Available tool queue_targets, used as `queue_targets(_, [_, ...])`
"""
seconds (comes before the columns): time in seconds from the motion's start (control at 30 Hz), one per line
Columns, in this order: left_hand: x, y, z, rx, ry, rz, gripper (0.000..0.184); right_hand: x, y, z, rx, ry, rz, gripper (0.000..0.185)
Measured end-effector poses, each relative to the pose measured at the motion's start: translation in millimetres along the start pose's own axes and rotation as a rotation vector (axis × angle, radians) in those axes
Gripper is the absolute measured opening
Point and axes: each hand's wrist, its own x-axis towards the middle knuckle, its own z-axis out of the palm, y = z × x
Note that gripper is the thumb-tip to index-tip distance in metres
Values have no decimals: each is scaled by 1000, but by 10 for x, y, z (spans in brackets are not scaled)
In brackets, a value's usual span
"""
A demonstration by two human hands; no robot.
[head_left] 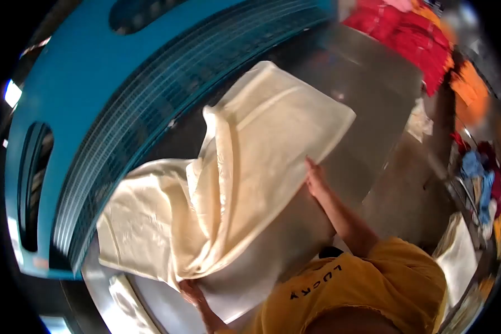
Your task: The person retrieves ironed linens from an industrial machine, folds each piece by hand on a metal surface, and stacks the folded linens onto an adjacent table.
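Observation:
A large cream cloth (278,133), smooth and slightly shiny, lies spread over a metal table (295,234). Deep folds bunch up in its middle, while its right part lies flatter. At the near left corner of the cloth, my left hand (191,292) grips the edge, its fingers partly hidden by fabric. My right hand (316,177) is closed at the near edge farther right, with one digit showing on top and the other fingers mostly hidden.
A blue machine (78,100) with a long ribbed, grid-like band borders the table's far side. Red cloth (401,39) and orange cloth (469,92) are piled at upper right. More white fabric (458,259) hangs at right, and a cream piece (131,303) lies at lower left.

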Motion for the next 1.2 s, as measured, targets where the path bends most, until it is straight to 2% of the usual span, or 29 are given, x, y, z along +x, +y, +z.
queue_targets(0.03, [339,-1110,31,-529,45,-218,17,169,50,-174,62,49,-114,39])
queue_targets(0.07, [175,-945,13,281,163,40,15,312,21,-595,45,-175,-17,36])
queue_targets(0.1, [-57,-448,52,500,173,-28,16,373,-134,-837,79,-241,-3,39])
queue_targets(0.13, [-224,-168,162,513,132,-37,16,258,-528,-804,99,-98,37,41])
queue_targets(0.17, [-347,-221,295,435,91,275,19,658,-386,-1645,-11,-111,-143,44])
queue_targets(0.2, [-533,35,500,278,147,343,19,620,-900,-1798,96,-63,-49,49])
queue_targets(0.23, [-757,132,710,295,78,425,19,763,-1247,-2377,-61,-164,-272,52])
queue_targets(0.27, [-978,231,923,307,6,507,21,905,-1745,-2798,-90,16,-375,49])
queue_targets(0.3, [-1243,670,1151,114,-40,312,27,1011,-2214,-3078,-87,266,-431,47])
queue_targets(0.33, [-1476,1014,1253,296,-35,687,32,1108,-2619,-3258,-100,507,-463,44])
queue_targets(0.37, [-1658,1268,1418,264,-62,655,34,1205,-2866,-3282,-157,618,-494,42])
queue_targets(0.4, [-1739,1265,1672,71,-178,698,37,1300,-2993,-3163,-242,666,-527,40])
queue_targets(0.43, [-1860,1518,1784,89,-319,735,45,1403,-2948,-2933,-392,589,-570,37])
queue_targets(0.47, [-1937,1416,2151,-26,-487,708,45,1452,-2788,-2594,-548,465,-619,35])
queue_targets(0.53, [-1881,1919,2491,-289,-791,922,53,1032,-2237,-1445,-769,144,-650,30])
queue_targets(0.6, [-1713,2561,2387,-772,-914,597,65,57,-1584,-207,-848,-241,-486,26])
queue_targets(0.63, [-1481,2653,2529,-895,-735,561,71,-464,-1288,279,-872,-460,-370,24])
queue_targets(0.67, [-1207,2624,2700,-1006,-557,519,77,-948,-1032,673,-931,-691,-353,22])
queue_targets(0.7, [-786,2237,2791,-874,-420,446,56,-1109,-763,856,-1033,-996,-1127,32])
queue_targets(0.73, [-368,1857,2876,-736,-299,358,35,-1230,-516,840,-1124,-1207,-796,36])
queue_targets(0.77, [41,1485,2952,-606,-199,258,18,-1482,-551,1030,-1100,-1261,-738,36])
queue_targets(0.87, [677,867,1457,-1015,425,166,22,-1511,-297,999,-1141,-1071,-829,32])
queue_targets(0.93, [718,495,451,-497,389,-161,31,-1240,-72,661,-1269,-778,-975,30])
queue_targets(0.97, [1300,-1008,544,-493,370,4,41,-1219,-146,543,-1352,-680,-1010,28])
queue_targets(1.0, [1337,-1183,148,-94,463,-145,49,-1186,-161,324,-1407,-567,-1074,26])
queue_targets(1.07, [1074,-823,-459,482,438,-562,69,-1153,-285,-11,-1464,-554,-1036,17])
queue_targets(1.13, [920,-434,-785,581,332,-755,92,-1296,-436,-151,-1432,-503,-1150,14])
queue_targets(1.17, [1055,-806,-770,582,478,-590,83,-1278,-482,-271,-1449,-394,-1120,16])
queue_targets(1.2, [1206,-968,-734,181,449,-555,76,-1230,-520,-438,-1464,-284,-1085,18])
